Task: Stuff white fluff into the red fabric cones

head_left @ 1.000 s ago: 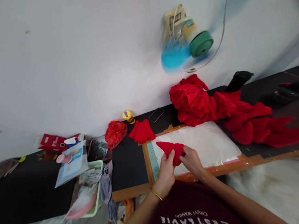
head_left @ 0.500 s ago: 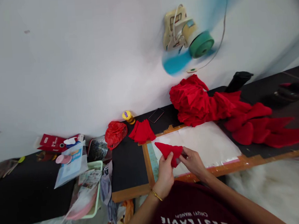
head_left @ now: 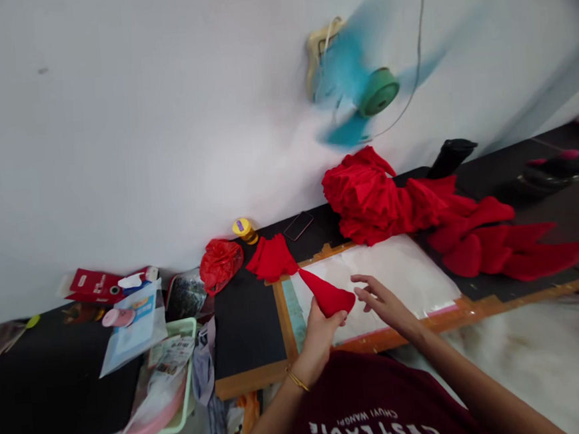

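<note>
A cone of red fabric points up and to the left above the white sheet. My left hand grips its lower edge, thumb toward me. Just right of the cone, my right hand is held with its fingers apart, the fingertips near the fabric but holding nothing. Beyond the cone lies a small stack of red fabric pieces. To the right, a big heap of red fabric trails off into several loose pointed red pieces.
White paper is taped on the dark table. A phone, a yellow-lidded jar and a red plastic bag lie along the back. A fan spins on the wall. White stuffing sits at the right front.
My right hand has let go of the red fabric and drawn back to the right with its fingers spread. The cone has opened out rounder in my left hand.
</note>
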Action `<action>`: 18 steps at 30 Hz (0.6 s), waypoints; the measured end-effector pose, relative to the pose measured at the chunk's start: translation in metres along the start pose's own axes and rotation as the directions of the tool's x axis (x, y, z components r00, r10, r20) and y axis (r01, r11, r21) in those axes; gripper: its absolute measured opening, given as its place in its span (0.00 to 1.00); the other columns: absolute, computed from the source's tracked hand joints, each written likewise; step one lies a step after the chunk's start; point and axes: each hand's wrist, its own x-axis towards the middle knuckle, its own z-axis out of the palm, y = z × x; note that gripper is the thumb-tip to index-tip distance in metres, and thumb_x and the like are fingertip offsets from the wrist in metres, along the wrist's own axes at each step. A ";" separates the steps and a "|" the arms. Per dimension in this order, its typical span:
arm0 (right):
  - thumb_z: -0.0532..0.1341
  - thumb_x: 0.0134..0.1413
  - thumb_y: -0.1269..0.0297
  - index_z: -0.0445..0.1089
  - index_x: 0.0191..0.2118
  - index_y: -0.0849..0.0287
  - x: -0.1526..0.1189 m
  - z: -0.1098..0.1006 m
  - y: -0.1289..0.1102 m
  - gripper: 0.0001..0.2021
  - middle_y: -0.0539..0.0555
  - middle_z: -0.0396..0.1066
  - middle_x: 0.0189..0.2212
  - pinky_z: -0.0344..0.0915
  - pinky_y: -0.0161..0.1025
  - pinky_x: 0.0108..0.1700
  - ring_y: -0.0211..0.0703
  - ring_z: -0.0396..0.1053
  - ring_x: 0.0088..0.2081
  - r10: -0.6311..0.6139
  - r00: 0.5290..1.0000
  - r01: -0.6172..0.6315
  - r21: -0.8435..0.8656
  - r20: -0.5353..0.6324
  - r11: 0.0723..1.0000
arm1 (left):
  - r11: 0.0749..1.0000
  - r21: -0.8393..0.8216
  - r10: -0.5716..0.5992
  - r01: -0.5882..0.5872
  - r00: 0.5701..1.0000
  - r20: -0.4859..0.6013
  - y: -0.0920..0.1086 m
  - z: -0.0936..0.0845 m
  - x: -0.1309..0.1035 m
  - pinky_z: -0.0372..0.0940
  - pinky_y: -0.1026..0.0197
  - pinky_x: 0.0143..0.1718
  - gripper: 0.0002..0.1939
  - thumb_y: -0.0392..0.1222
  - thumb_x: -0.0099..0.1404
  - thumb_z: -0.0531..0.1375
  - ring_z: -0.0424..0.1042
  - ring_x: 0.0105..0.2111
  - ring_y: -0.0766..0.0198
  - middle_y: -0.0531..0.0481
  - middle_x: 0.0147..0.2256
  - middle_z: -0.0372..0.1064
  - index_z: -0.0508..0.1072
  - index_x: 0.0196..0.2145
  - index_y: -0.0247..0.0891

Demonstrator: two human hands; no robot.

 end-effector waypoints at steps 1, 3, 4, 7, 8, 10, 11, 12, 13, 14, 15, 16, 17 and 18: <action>0.57 0.57 0.46 0.65 0.54 0.57 0.001 0.002 -0.001 0.25 0.59 0.71 0.45 0.73 0.39 0.28 0.44 0.71 0.35 0.025 0.999 -0.026 0.014 0.041 1.000 | 0.999 0.045 -0.008 0.008 1.000 0.017 0.001 0.001 0.000 0.66 0.61 0.31 0.29 0.34 0.48 0.67 0.72 0.32 0.60 0.44 0.39 0.75 0.68 0.50 0.37; 0.57 0.58 0.48 0.66 0.54 0.57 0.002 0.009 -0.002 0.24 0.57 0.73 0.41 0.71 0.37 0.24 0.43 0.71 0.32 0.056 0.989 -0.059 0.019 0.133 0.998 | 0.991 0.131 -0.007 -0.002 0.998 0.069 0.000 0.002 0.001 0.66 0.60 0.33 0.27 0.33 0.47 0.67 0.72 0.32 0.59 0.46 0.37 0.75 0.70 0.47 0.36; 0.58 0.58 0.49 0.68 0.52 0.57 0.003 0.014 0.000 0.21 0.56 0.73 0.38 0.69 0.36 0.23 0.42 0.71 0.30 0.063 0.981 -0.065 0.005 0.184 0.998 | 0.985 0.169 0.002 -0.019 0.995 0.101 -0.002 0.002 0.002 0.66 0.60 0.35 0.26 0.32 0.46 0.67 0.72 0.33 0.59 0.46 0.37 0.75 0.71 0.46 0.36; 0.61 0.56 0.57 0.71 0.35 0.61 0.006 0.022 0.012 0.11 0.50 0.71 0.26 0.65 0.33 0.24 0.37 0.67 0.25 0.070 0.963 -0.053 -0.072 0.262 0.996 | 0.958 0.286 -0.010 -0.033 0.989 0.148 -0.013 0.000 0.010 0.66 0.61 0.37 0.23 0.31 0.46 0.66 0.73 0.34 0.59 0.46 0.37 0.75 0.72 0.43 0.35; 0.63 0.54 0.59 0.69 0.33 0.61 0.007 0.023 0.018 0.09 0.49 0.70 0.25 0.64 0.32 0.26 0.37 0.67 0.25 0.085 0.970 -0.073 -0.058 0.226 0.996 | 0.944 0.331 -0.045 0.000 0.991 0.128 -0.018 -0.001 0.014 0.66 0.61 0.34 0.24 0.32 0.47 0.65 0.73 0.31 0.61 0.46 0.35 0.75 0.71 0.44 0.34; 0.65 0.51 0.61 0.68 0.34 0.60 0.003 0.021 0.029 0.09 0.48 0.71 0.26 0.65 0.32 0.28 0.37 0.68 0.27 0.145 0.973 -0.161 0.078 0.178 0.984 | 0.920 0.386 -0.106 0.063 0.990 0.091 -0.027 -0.003 0.021 0.65 0.62 0.29 0.29 0.35 0.48 0.65 0.72 0.26 0.62 0.46 0.35 0.75 0.67 0.50 0.34; 0.66 0.50 0.61 0.68 0.37 0.60 0.000 0.020 0.034 0.11 0.48 0.72 0.27 0.66 0.32 0.28 0.37 0.69 0.27 0.176 0.968 -0.207 0.170 0.179 0.964 | 0.907 0.416 -0.112 0.063 0.989 0.095 -0.031 -0.003 0.024 0.66 0.62 0.29 0.31 0.37 0.50 0.65 0.72 0.27 0.63 0.45 0.37 0.75 0.65 0.53 0.34; 0.67 0.48 0.61 0.67 0.40 0.59 -0.004 0.019 0.038 0.14 0.48 0.73 0.29 0.66 0.33 0.28 0.38 0.70 0.28 0.202 0.959 -0.250 0.259 0.198 0.933 | 0.889 0.455 -0.112 0.051 0.988 0.108 -0.034 -0.003 0.027 0.66 0.62 0.30 0.32 0.39 0.51 0.65 0.73 0.28 0.62 0.44 0.38 0.75 0.64 0.53 0.33; 0.68 0.46 0.61 0.67 0.43 0.59 -0.008 0.018 0.042 0.18 0.48 0.74 0.30 0.67 0.33 0.28 0.38 0.71 0.28 0.223 0.950 -0.287 0.333 0.219 0.898 | 0.869 0.495 -0.111 0.027 0.984 0.141 -0.036 -0.001 0.028 0.67 0.61 0.31 0.32 0.41 0.52 0.65 0.74 0.30 0.61 0.42 0.40 0.75 0.64 0.54 0.33; 0.69 0.44 0.62 0.67 0.44 0.59 -0.013 0.016 0.045 0.20 0.48 0.75 0.31 0.68 0.33 0.28 0.39 0.72 0.28 0.249 0.942 -0.321 0.388 0.225 0.864 | 0.848 0.529 -0.115 0.002 0.977 0.180 -0.038 0.001 0.030 0.68 0.61 0.33 0.32 0.43 0.52 0.65 0.74 0.32 0.59 0.40 0.42 0.74 0.65 0.54 0.32; 0.70 0.43 0.64 0.67 0.44 0.59 -0.018 0.013 0.047 0.20 0.48 0.75 0.30 0.68 0.33 0.28 0.38 0.72 0.27 0.285 0.936 -0.349 0.428 0.208 0.834 | 0.834 0.552 -0.127 -0.020 0.966 0.227 -0.039 0.004 0.031 0.68 0.60 0.34 0.33 0.45 0.52 0.66 0.75 0.35 0.57 0.39 0.44 0.74 0.65 0.54 0.32; 0.70 0.42 0.66 0.68 0.42 0.60 -0.023 0.008 0.051 0.19 0.48 0.75 0.29 0.67 0.33 0.27 0.38 0.72 0.26 0.329 0.929 -0.370 0.459 0.169 0.808 | 0.826 0.562 -0.147 -0.036 0.950 0.277 -0.041 0.008 0.032 0.69 0.59 0.35 0.35 0.47 0.52 0.66 0.75 0.37 0.56 0.37 0.47 0.72 0.64 0.55 0.32; 0.69 0.42 0.67 0.69 0.41 0.61 -0.030 0.000 0.055 0.17 0.48 0.75 0.28 0.67 0.32 0.26 0.38 0.71 0.26 0.374 0.920 -0.380 0.488 0.115 0.786 | 0.824 0.565 -0.170 -0.044 0.932 0.320 -0.043 0.012 0.033 0.69 0.59 0.35 0.38 0.48 0.51 0.67 0.75 0.39 0.55 0.36 0.50 0.70 0.62 0.56 0.33; 0.68 0.43 0.68 0.70 0.40 0.61 -0.039 -0.011 0.061 0.16 0.48 0.75 0.28 0.66 0.31 0.25 0.37 0.71 0.25 0.417 0.908 -0.381 0.515 0.050 0.768 | 0.822 0.567 -0.193 -0.048 0.914 0.357 -0.045 0.015 0.034 0.70 0.59 0.35 0.41 0.50 0.49 0.67 0.75 0.40 0.55 0.35 0.53 0.68 0.60 0.58 0.34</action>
